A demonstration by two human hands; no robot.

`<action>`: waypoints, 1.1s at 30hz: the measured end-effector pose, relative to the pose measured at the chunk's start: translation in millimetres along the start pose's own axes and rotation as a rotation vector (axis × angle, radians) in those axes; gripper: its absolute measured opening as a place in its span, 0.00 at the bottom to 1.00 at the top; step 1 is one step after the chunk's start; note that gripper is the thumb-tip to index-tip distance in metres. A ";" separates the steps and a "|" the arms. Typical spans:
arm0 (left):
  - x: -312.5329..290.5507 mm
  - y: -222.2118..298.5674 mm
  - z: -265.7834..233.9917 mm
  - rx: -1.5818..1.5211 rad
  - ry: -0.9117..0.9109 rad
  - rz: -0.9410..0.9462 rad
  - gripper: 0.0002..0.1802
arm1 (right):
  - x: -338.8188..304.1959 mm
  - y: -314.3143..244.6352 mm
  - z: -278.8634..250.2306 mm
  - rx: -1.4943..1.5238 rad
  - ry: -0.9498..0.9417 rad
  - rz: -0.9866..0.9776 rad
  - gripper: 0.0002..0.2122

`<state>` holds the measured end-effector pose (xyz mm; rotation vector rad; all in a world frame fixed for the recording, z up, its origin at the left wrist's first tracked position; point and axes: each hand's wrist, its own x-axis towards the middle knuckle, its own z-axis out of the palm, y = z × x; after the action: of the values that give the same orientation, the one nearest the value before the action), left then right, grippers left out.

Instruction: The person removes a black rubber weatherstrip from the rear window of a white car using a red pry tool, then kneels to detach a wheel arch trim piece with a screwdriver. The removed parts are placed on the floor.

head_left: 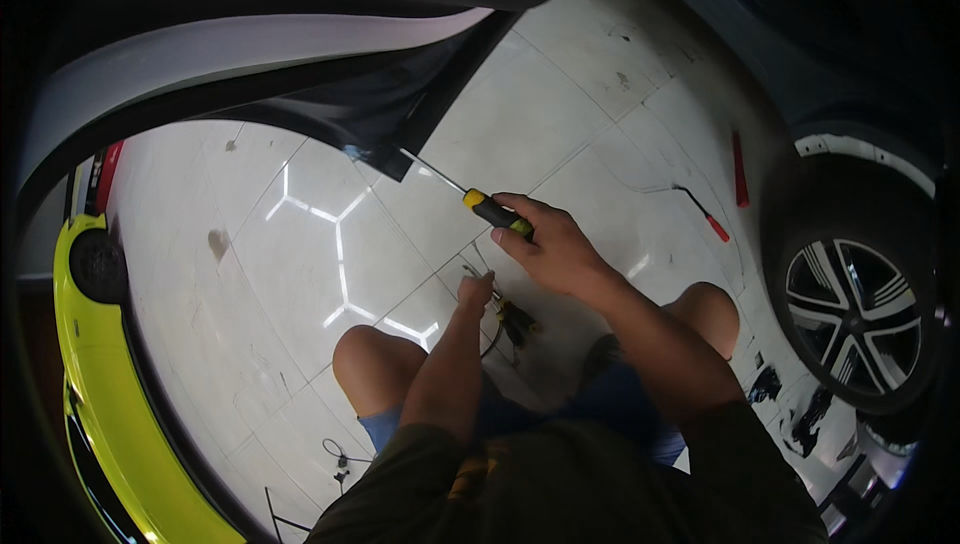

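My right hand (550, 249) is closed round the yellow-and-black handle of a screwdriver (483, 210). Its shaft points up and left, with the tip at the lower corner of a black panel (385, 119) under a car's pale body edge; whether the tip touches cannot be told. Lower and to the left, my left hand (477, 289) is closed, and a thin metal piece pokes out above its fingers. What it grips is mostly hidden. Just beside that hand are dark tool handles with yellow parts (515, 324), low between my knees.
A wheel (853, 314) stands at the right. Near it on the tiled floor (560, 154) lie a red-handled hooked tool (716, 227), a red strip-like object (740, 169) and black scraps (808, 422). A bright yellow-green car (140, 424) fills the left edge.
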<state>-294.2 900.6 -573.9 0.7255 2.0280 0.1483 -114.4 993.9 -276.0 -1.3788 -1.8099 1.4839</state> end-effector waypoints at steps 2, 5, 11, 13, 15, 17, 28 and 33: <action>9.6 -7.7 -32.4 -0.073 0.145 0.233 0.23 | 0.2 -4.4 10.3 -0.007 -0.052 -0.034 0.21; -68.4 96.1 -122.7 -1.069 -0.104 0.379 0.24 | 4.2 4.1 3.9 0.010 -0.023 -0.050 0.21; -120.5 179.1 -202.2 -1.110 -0.108 0.627 0.16 | 23.2 8.3 18.2 0.099 -0.028 -0.054 0.21; -112.7 182.3 -201.0 -1.118 -0.053 0.599 0.14 | 25.8 9.0 22.3 0.097 -0.012 -0.064 0.21; -107.9 185.8 -202.3 -1.133 -0.049 0.629 0.13 | 27.6 12.1 20.7 0.109 -0.030 -0.037 0.21; -107.7 184.7 -200.9 -1.142 -0.045 0.629 0.14 | 25.2 5.0 11.9 0.146 -0.102 0.069 0.21; -114.1 183.5 -202.8 -1.125 -0.027 0.628 0.18 | 21.0 4.8 11.3 0.103 -0.046 -0.015 0.21; -111.4 182.0 -204.8 -1.103 -0.018 0.632 0.16 | 24.4 5.3 9.5 0.072 -0.042 -0.028 0.20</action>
<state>-340.4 1025.0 -309.6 0.5759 1.3032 1.4673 -130.0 1010.3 -290.3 -1.2916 -1.7757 1.5590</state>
